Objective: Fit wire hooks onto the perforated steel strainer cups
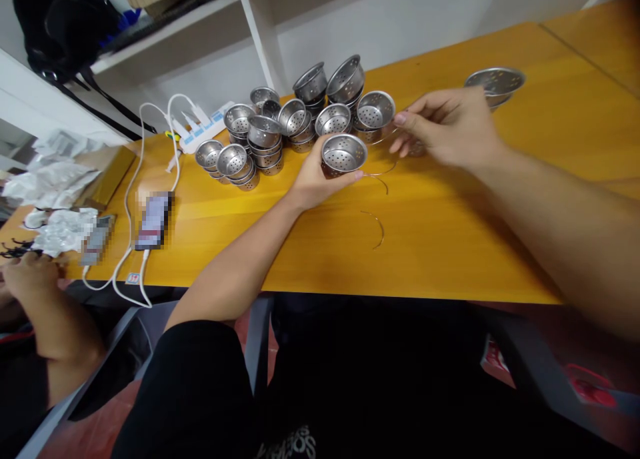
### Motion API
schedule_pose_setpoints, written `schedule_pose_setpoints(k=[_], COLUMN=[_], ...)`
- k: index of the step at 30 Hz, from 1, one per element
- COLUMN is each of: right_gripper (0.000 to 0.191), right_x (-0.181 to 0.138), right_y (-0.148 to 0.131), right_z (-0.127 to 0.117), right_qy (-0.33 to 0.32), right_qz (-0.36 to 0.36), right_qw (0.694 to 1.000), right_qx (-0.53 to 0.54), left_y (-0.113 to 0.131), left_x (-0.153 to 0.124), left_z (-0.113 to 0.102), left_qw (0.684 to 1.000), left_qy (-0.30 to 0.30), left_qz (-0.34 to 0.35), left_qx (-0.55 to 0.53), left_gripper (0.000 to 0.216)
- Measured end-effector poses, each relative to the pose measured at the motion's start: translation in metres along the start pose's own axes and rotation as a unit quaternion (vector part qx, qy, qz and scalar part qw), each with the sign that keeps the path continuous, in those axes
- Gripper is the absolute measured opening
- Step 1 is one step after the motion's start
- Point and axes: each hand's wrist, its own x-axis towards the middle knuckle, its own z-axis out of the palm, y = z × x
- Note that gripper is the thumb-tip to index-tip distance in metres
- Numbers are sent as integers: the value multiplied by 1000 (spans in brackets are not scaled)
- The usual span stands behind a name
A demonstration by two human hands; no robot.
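My left hand (316, 180) is wrapped round a small perforated metal cup (344, 155), its open top facing up and its thumb side near the rim. To the right, my right hand (440, 127) pinches a thin curved wire (385, 137) between thumb and fingers, close to the cup. Another thin wire (383, 183) curves beside my left thumb; whether it is attached to the cup I cannot tell. One more bent piece of wire (383, 229) lies on the table nearer to me. Behind my hands stand several stacks of similar perforated cups (265, 133).
A separate perforated cup (495, 82) stands at the right behind my right hand. On the left of the wooden table (320, 259) lie a phone (154, 220), white cables, a power strip (205, 131) and plastic bags (50, 179). Another person's hand (31, 275) is at the far left.
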Motion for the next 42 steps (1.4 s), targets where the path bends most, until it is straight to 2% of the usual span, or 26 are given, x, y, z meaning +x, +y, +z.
schedule_pose_setpoints(k=[3, 5, 10, 17, 20, 26, 30, 32, 34, 37, 42], right_gripper=[63, 63, 41, 24, 11, 26, 37, 53, 61, 48, 26], right_x=[-1, -2, -2, -1, 1, 5, 7, 7, 5, -1, -5], right_y=[0, 0, 3, 5, 5, 10, 17, 20, 20, 16, 16], right_z=[1, 0, -3, -3, -3, -2, 1, 1, 1, 2, 9], right_qy=[-20, -17, -32, -46, -30, -14, -32, -62, -105, -145, -141], right_qz=[12, 4, -12, 6, 1, 40, 33, 14, -5, -15, -2], right_qw=[1000, 1000, 997, 998, 997, 998, 999, 998, 994, 989, 990], right_qx=[21, 3, -68, -47, -66, -43, -8, 13, 19, -7, -17], left_y=[5, 13, 24, -2, 1, 32, 25, 17, 11, 2, -9], left_x=[-2, -3, -6, 0, 1, -7, -8, -8, -7, -4, 1], left_z=[-5, -7, -9, -3, 1, -5, -9, -10, -10, -9, -6], left_qw=[1000, 1000, 1000, 1000, 999, 999, 1000, 1000, 1000, 1000, 1000], left_qy=[-6, -7, -9, 6, 23, 24, 5, 1, 0, 4, 2], left_qz=[-3, -10, -16, -1, -6, -21, -16, -8, 0, 8, 26], left_qx=[6, 7, 16, 3, -29, -8, 11, 18, 22, 13, -7], left_gripper=[110, 111, 115, 107, 101, 103, 110, 115, 118, 117, 104])
